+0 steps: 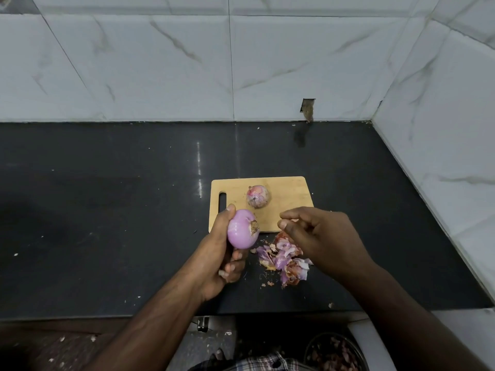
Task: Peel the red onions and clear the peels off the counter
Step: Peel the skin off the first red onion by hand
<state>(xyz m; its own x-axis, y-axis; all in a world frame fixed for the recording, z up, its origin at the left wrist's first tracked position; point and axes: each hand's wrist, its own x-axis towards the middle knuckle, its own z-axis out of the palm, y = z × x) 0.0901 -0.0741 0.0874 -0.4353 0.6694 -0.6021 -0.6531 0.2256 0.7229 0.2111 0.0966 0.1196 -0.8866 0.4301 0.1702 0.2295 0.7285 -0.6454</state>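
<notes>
My left hand (222, 253) grips peeled onion (242, 232) beside cutting board (289, 191); right hand (321, 234) loosely curled, empty; unpeeled onion (258, 196) on board; peels (286, 259) before it; bowl (334, 352) holds scraps.

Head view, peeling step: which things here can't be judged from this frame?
- Peeled onion: the left hand covers its far side, so leftover skin there is unseen.
- Peel pile: the right hand hides its upper right part.
- Onion on the cutting board: its underside is hidden.
- Bowl at the bottom edge: cut off by the frame, contents dark and blurred.
- Right hand's fingertips: too small to tell whether they pinch a scrap.
</notes>
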